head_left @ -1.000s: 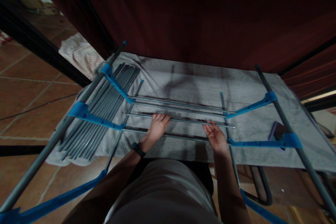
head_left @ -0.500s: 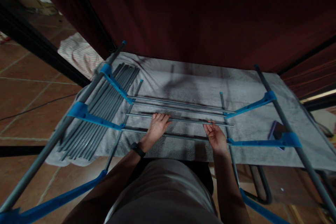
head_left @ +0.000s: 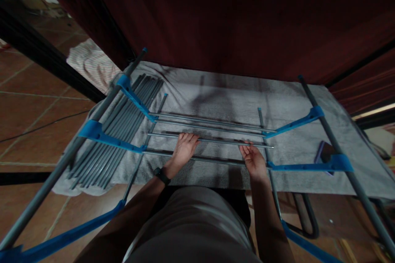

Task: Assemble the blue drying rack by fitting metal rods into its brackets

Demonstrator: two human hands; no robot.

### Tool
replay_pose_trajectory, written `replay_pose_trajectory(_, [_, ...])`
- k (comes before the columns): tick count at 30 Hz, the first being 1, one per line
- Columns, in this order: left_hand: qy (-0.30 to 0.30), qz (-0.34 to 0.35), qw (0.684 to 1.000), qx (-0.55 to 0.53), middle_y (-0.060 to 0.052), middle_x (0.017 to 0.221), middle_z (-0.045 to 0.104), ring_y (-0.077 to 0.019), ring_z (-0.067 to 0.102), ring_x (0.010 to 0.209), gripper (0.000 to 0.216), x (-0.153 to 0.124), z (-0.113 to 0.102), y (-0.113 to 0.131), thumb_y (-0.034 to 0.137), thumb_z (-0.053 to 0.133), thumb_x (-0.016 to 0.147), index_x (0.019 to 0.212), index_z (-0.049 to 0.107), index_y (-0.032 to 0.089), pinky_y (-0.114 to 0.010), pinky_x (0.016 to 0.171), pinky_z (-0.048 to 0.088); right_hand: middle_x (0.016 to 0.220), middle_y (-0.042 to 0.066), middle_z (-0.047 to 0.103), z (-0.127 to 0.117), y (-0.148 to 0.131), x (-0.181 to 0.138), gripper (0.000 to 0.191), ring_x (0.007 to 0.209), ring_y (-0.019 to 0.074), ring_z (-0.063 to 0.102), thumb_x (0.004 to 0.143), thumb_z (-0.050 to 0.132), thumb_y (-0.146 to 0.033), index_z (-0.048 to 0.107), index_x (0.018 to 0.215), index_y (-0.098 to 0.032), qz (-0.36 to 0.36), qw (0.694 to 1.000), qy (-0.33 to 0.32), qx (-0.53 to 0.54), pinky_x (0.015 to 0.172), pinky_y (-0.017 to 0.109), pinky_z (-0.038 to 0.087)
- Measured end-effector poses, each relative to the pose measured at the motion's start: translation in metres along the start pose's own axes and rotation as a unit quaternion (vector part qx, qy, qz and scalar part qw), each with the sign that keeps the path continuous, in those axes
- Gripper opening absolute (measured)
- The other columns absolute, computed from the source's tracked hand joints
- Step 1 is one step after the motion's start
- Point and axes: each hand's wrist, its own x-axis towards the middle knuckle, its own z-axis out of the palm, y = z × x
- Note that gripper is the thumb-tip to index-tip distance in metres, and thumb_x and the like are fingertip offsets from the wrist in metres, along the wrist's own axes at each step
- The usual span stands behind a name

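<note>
A thin grey metal rod (head_left: pixel 216 141) lies crosswise between my two hands. My left hand (head_left: pixel 185 146) is closed over it from above, left of its middle. Near the rod's right end, my right hand (head_left: pixel 252 158) grips it from below with thumb and fingers. Both rod ends stick out free past the hands. Around it stands a rack frame of grey tubes with blue plastic brackets, among them a left bracket (head_left: pixel 111 140) and a right bracket (head_left: pixel 308 167). Two fitted rods (head_left: pixel 210 125) run across behind the held rod, and another crossbar (head_left: pixel 212 160) runs nearer to me.
A bundle of several loose grey rods (head_left: pixel 123 131) lies on the left of the towel-covered table (head_left: pixel 228 98). A phone-like dark object with a purple edge (head_left: pixel 321 152) rests at the right, partly behind a bracket. A dark red curtain (head_left: pixel 216 20) hangs behind the table.
Almost nothing differs. The whole view has shifted very slightly to the left; both hands keep the same hold on the rod.
</note>
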Motion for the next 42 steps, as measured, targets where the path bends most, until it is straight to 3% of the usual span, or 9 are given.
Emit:
replay_pose_trajectory(6, [-0.003,-0.006,1.000,-0.013,-0.010,0.103,0.073,-0.0283,0.062,0.099,0.028,-0.0003,0.0007,-0.0020,0.036,0.052,0.103,0.120,0.069,0.021,-0.044,0.090,0.043,0.090,-0.002,0.076,-0.0018,-0.0003,0.0009,0.015,0.090,0.0117,0.073,0.080,0.069,-0.009,0.066,0.081,-0.023,0.006,1.000,-0.005,-0.001,0.099,0.033,0.060])
replay_pose_trajectory(42, [-0.022,0.009,1.000,0.010,-0.011,0.101,0.073,-0.0286,0.063,0.098,0.029,0.0006,0.0020,-0.0010,0.031,0.044,0.106,0.113,0.069,0.019,-0.044,0.090,0.045,0.090,0.000,0.076,0.0020,-0.0025,0.0012,0.009,0.091,0.0135,0.073,0.085,0.066,-0.014,0.067,0.087,-0.023,0.016,1.000,0.018,-0.012,0.105,0.038,0.056])
